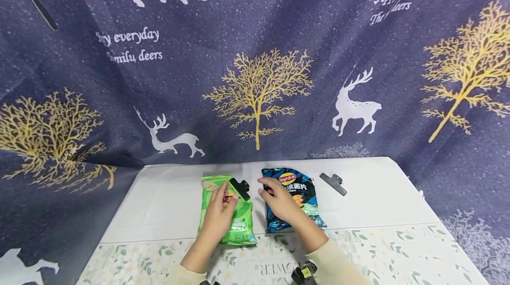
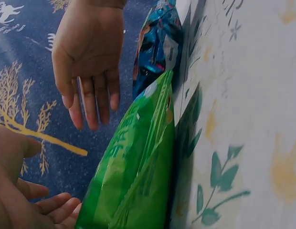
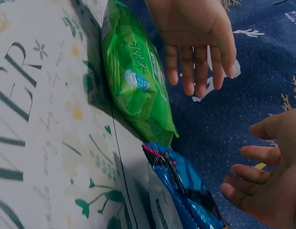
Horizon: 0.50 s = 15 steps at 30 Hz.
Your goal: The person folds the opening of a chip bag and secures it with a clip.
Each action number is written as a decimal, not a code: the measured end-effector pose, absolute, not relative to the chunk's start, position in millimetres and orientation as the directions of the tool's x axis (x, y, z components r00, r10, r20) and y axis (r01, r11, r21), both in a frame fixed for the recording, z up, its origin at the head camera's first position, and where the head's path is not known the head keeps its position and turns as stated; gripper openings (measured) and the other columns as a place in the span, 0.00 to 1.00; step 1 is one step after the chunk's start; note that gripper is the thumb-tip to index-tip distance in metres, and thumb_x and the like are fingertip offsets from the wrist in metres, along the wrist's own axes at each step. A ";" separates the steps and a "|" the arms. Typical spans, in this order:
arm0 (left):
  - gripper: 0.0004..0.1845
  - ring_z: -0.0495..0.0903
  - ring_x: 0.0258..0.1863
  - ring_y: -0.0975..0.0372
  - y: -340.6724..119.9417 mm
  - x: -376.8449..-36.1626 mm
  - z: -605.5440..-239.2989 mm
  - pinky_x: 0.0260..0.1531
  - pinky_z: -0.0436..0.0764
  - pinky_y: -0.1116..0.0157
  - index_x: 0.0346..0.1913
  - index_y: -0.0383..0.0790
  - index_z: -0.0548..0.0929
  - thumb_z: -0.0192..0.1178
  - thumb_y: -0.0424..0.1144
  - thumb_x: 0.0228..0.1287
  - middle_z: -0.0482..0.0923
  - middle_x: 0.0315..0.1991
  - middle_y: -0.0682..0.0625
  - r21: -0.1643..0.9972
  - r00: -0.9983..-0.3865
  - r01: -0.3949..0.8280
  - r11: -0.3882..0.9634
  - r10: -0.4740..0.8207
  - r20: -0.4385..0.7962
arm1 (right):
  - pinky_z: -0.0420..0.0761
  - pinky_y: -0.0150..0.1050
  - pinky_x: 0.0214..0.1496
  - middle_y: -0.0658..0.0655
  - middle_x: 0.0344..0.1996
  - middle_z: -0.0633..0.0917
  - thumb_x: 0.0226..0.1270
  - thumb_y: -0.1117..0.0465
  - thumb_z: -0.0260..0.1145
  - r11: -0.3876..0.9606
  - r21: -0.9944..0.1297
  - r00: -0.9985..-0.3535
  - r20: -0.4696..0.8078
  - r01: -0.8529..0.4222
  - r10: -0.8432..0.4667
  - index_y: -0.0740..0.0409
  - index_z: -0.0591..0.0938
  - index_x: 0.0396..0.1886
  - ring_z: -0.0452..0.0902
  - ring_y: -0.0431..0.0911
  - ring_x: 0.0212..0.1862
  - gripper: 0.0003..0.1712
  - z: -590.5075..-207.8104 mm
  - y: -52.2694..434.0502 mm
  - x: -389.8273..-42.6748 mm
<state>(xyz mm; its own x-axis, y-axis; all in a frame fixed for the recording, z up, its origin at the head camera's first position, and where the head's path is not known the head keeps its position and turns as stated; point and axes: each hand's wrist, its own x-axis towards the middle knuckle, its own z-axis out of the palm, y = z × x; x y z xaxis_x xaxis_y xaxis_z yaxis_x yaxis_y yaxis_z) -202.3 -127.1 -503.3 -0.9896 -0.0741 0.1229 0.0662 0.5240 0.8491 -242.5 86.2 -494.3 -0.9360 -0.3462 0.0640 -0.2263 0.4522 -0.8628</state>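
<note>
Left hand (image 1: pixel 218 215): fingers straight, holding nothing, above green chip bag (image 1: pixel 227 214) (black clip (image 1: pixel 239 187) at top). Right hand (image 1: pixel 280 203): fingers loosely spread, holding nothing, over blue chip bag (image 1: pixel 303 192).

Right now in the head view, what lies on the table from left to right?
green chip bag → black clip on the green bag's top → blue chip bag → grey clip lying alone on the table. The hands are left out, since they hover over the bags.
</note>
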 end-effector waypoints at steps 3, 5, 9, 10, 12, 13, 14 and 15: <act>0.36 0.83 0.53 0.53 -120.5 -202.6 -502.5 0.53 0.83 0.54 0.79 0.44 0.59 0.54 0.54 0.76 0.68 0.71 0.40 0.853 -0.992 0.061 0.518 -0.064 0.110 | 0.72 0.57 0.72 0.56 0.75 0.68 0.81 0.51 0.55 0.458 -0.865 -0.944 0.054 -0.207 -0.325 0.48 0.72 0.73 0.69 0.59 0.72 0.25 -493.7 89.1 -242.3; 0.37 0.83 0.53 0.54 -116.3 -202.9 -502.3 0.51 0.83 0.56 0.80 0.46 0.59 0.54 0.57 0.75 0.67 0.72 0.41 0.855 -0.994 0.053 0.516 -0.054 0.094 | 0.72 0.58 0.71 0.56 0.74 0.69 0.80 0.52 0.55 0.456 -0.869 -0.951 0.049 -0.192 -0.306 0.48 0.73 0.73 0.70 0.59 0.72 0.25 -493.1 91.3 -242.2; 0.38 0.81 0.56 0.52 -109.1 -204.5 -501.4 0.53 0.83 0.54 0.80 0.47 0.58 0.53 0.60 0.75 0.68 0.72 0.42 0.867 -0.997 0.042 0.497 -0.032 0.066 | 0.73 0.59 0.70 0.56 0.74 0.69 0.80 0.53 0.56 0.452 -0.875 -0.956 0.043 -0.176 -0.289 0.48 0.73 0.72 0.71 0.60 0.70 0.25 -492.2 97.4 -243.3; 0.38 0.80 0.57 0.52 -107.5 -204.9 -501.3 0.53 0.83 0.53 0.80 0.47 0.58 0.52 0.61 0.75 0.67 0.72 0.42 0.870 -0.998 0.041 0.492 -0.023 0.061 | 0.74 0.59 0.69 0.57 0.74 0.69 0.80 0.53 0.56 0.456 -0.872 -0.956 0.043 -0.177 -0.289 0.48 0.73 0.73 0.71 0.61 0.70 0.25 -492.2 99.3 -243.5; 0.39 0.79 0.59 0.50 -104.3 -205.9 -501.2 0.55 0.82 0.52 0.80 0.47 0.58 0.51 0.61 0.75 0.68 0.71 0.42 0.871 -0.998 0.042 0.489 -0.014 0.056 | 0.74 0.61 0.68 0.58 0.75 0.68 0.80 0.52 0.56 0.464 -0.870 -0.959 0.034 -0.167 -0.282 0.48 0.73 0.73 0.72 0.62 0.69 0.25 -491.4 103.2 -243.8; 0.39 0.79 0.59 0.50 -102.6 -206.3 -501.2 0.55 0.82 0.51 0.80 0.46 0.58 0.51 0.61 0.75 0.68 0.71 0.42 0.872 -0.998 0.044 0.488 -0.009 0.056 | 0.75 0.61 0.67 0.58 0.75 0.67 0.80 0.52 0.56 0.468 -0.869 -0.960 0.031 -0.163 -0.278 0.47 0.72 0.73 0.72 0.62 0.69 0.25 -491.0 105.1 -243.9; 0.39 0.79 0.60 0.49 -100.8 -206.5 -501.1 0.55 0.82 0.51 0.80 0.46 0.58 0.51 0.61 0.75 0.68 0.71 0.41 0.872 -0.998 0.047 0.487 -0.004 0.056 | 0.75 0.62 0.66 0.59 0.76 0.67 0.80 0.52 0.56 0.469 -0.869 -0.962 0.026 -0.156 -0.273 0.47 0.72 0.73 0.72 0.63 0.69 0.25 -490.4 107.0 -243.8; 0.39 0.79 0.60 0.49 -99.1 -206.7 -501.2 0.55 0.83 0.51 0.80 0.46 0.58 0.51 0.62 0.75 0.68 0.71 0.41 0.871 -0.999 0.046 0.490 -0.001 0.053 | 0.75 0.62 0.66 0.59 0.76 0.66 0.80 0.52 0.56 0.470 -0.870 -0.963 0.024 -0.151 -0.267 0.46 0.73 0.73 0.72 0.63 0.69 0.25 -489.8 108.8 -243.8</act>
